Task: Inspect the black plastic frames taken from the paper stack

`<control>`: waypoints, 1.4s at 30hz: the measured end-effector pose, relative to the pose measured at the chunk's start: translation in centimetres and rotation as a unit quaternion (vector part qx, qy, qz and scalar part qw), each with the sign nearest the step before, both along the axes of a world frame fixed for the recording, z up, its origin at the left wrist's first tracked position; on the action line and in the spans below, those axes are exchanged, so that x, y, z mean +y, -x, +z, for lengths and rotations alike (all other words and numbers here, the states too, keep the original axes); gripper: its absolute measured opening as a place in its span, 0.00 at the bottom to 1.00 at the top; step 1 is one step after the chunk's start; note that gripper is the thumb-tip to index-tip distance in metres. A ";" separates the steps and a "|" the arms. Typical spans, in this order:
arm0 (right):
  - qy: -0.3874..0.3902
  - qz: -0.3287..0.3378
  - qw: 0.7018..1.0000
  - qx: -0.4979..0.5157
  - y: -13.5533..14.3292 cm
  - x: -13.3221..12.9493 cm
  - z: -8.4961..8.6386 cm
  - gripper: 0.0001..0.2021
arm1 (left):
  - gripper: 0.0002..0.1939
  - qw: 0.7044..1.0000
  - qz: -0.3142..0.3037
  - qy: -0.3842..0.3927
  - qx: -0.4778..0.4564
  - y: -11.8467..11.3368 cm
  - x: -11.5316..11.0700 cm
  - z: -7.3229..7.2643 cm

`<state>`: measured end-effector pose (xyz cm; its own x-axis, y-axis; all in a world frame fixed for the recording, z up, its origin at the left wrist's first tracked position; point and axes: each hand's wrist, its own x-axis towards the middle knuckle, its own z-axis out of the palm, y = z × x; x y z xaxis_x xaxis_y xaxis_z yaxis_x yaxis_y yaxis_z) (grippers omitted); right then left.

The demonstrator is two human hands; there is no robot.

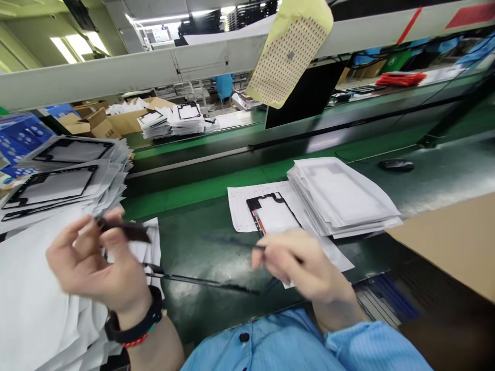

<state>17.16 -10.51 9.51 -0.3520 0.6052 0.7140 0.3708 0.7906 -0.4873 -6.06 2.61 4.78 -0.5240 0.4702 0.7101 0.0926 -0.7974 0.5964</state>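
My left hand [96,263] is raised at the left, fingers closed around a dark flat piece [133,231] that is blurred. Below it a thin black strip [204,281] reaches out over the bench; whether it joins that piece I cannot tell. My right hand [301,260] pinches a thin dark stick-like tool [232,239], which points left and is smeared by motion. Just beyond the right hand, a black rectangular frame [254,205] with a red strip along one side lies on white paper [238,208].
A tall stack of white sheets [344,196] stands right of the frame, near a computer mouse [396,165]. Piles of sheets with black frames [54,183] fill the left. A yellow dotted sheet [292,54] hangs from the rail [209,62]. Cardboard [452,237] juts in at right.
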 end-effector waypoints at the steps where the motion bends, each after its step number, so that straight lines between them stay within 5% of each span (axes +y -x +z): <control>1: 0.065 0.023 0.994 0.088 -0.3 0.5 0.1 0.15 | 0.34 0.999 0.043 0.006 -0.004 -0.8 -0.4 0.2; 2: 0.121 0.047 0.977 0.171 -0.7 1.1 0.1 0.16 | 0.42 0.999 0.047 0.020 -0.016 -1.6 -0.8 0.2; 4: 0.187 0.087 0.935 0.287 -1.2 2.3 0.2 0.16 | 0.44 0.991 -0.111 0.068 -0.041 -2.8 -1.4 -0.3; 7: 0.254 0.139 0.888 0.357 -1.4 3.5 0.2 0.13 | 0.19 0.875 -0.457 0.155 -0.031 -3.5 -2.0 -1.1; 9: 0.300 0.170 0.862 0.371 -1.1 3.7 0.1 0.11 | 0.16 0.806 -0.561 0.185 -0.044 -3.2 -2.1 -1.0; 13: 0.347 0.200 0.833 0.380 -0.4 3.4 0.0 0.11 | 0.15 0.729 -0.633 0.204 -0.162 -2.3 -1.5 0.9; 17: 0.336 0.274 0.826 0.360 0.2 2.9 0.1 0.08 | 0.19 0.585 -0.692 0.234 -0.352 -2.1 -1.4 2.1; 20: 0.259 0.315 0.852 0.329 0.6 2.3 -0.1 0.11 | 0.21 0.434 -0.698 0.250 -0.512 -2.4 -2.4 2.2; 23: 0.171 0.251 0.912 0.274 0.7 1.6 -0.5 0.16 | 0.20 0.351 -0.672 0.252 -0.602 -2.5 -4.0 2.2; 27: 0.110 0.158 0.960 0.204 0.3 1.3 -0.9 0.22 | 0.21 0.327 -0.617 0.259 -0.667 -2.4 -5.7 2.6; 31: 0.117 0.190 0.951 0.213 0.3 1.4 -1.0 0.22 | 0.18 0.304 -0.610 0.246 -0.689 -2.1 -6.2 2.4; 33: 0.137 0.231 0.932 0.242 0.5 1.3 -1.0 0.21 | 0.04 0.296 -0.651 0.233 -0.659 -2.1 -6.2 2.1; 37: 0.154 0.251 0.917 0.271 0.6 1.2 -1.0 0.21 | 0.11 0.306 -0.778 0.162 -0.524 -2.2 -6.1 1.6; 42: 0.136 0.215 0.928 0.272 0.1 1.2 -1.1 0.21 | 0.07 0.344 -0.810 0.127 -0.458 -2.3 -6.1 1.3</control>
<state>17.05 -9.35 8.46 -0.2355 0.6765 0.6977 -0.3088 0.6286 -0.7138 -3.75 -3.49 6.09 0.6223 0.6585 0.4231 -0.6703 0.7275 -0.1465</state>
